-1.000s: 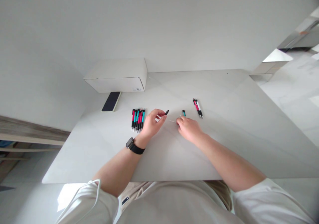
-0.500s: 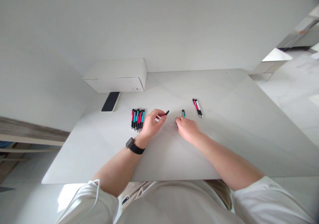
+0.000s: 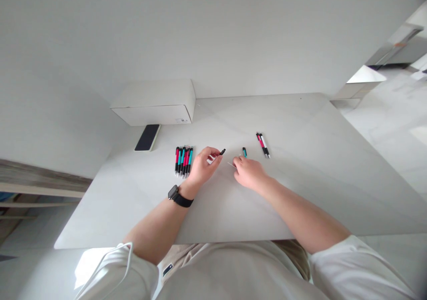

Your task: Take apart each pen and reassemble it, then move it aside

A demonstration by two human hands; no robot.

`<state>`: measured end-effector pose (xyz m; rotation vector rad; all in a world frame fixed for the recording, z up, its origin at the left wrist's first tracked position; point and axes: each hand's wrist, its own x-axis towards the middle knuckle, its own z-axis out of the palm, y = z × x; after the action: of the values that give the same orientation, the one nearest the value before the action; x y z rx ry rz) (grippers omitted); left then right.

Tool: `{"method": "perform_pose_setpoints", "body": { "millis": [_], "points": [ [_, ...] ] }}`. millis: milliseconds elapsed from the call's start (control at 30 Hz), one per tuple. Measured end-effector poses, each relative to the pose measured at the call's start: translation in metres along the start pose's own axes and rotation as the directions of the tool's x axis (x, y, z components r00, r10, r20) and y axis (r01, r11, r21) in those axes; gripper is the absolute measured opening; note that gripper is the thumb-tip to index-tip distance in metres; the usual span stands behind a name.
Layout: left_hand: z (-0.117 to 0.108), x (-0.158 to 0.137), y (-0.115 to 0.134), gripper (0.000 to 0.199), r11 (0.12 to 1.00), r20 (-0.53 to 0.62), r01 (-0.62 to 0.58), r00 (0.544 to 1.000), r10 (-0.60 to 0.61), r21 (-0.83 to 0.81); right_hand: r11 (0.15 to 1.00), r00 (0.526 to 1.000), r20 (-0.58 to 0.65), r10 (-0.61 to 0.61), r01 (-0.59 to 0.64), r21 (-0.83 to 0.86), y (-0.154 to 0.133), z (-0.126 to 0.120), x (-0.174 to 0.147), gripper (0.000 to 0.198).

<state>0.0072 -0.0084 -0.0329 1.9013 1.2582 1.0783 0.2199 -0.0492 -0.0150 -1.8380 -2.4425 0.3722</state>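
Observation:
My left hand (image 3: 203, 166) pinches a short black pen part (image 3: 223, 151) between thumb and fingers, its end pointing up and right. My right hand (image 3: 249, 172) is closed on a thin whitish rod, like a pen refill (image 3: 230, 163), which sticks out leftward toward the left hand. Just beyond the right fingers is a teal and black pen piece (image 3: 244, 151), its lower end hidden by the hand. Left of my left hand lies a row of several red and teal pens (image 3: 183, 161). A red pen (image 3: 261, 142) and a white pen (image 3: 264, 143) lie together farther right.
A white box (image 3: 151, 114) stands against the wall at the back left. In front of it lies a dark-screened phone (image 3: 147, 137). The white table (image 3: 300, 189) has its front edge at my body. A black watch (image 3: 180, 197) is on my left wrist.
The thin rod in my right hand has tilted, its free end now higher. My left hand keeps its hold on the black part. The view has shifted slightly.

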Motion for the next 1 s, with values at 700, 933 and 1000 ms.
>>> {"method": "perform_pose_setpoints", "body": {
  "millis": [700, 933, 1000],
  "points": [
    [0.0, 0.0, 0.0, 0.011, 0.998, -0.003, -0.034, 0.999, 0.034, 0.053, -0.005, 0.923, -0.197, 0.33, 0.21, 0.978, 0.029, -0.003, 0.022, 0.031],
    [0.0, 0.0, 0.0, 0.009, 0.997, 0.008, -0.049, 0.999, 0.049, 0.064, 0.03, 0.921, -0.221, 0.322, 0.223, 0.974, 0.027, -0.001, 0.022, 0.031],
    [0.0, 0.0, 0.0, 0.009, 0.996, 0.008, -0.061, 0.998, 0.061, 0.063, 0.045, 0.921, -0.231, 0.314, 0.229, 0.972, 0.026, -0.001, 0.022, 0.032]
  ]
}}
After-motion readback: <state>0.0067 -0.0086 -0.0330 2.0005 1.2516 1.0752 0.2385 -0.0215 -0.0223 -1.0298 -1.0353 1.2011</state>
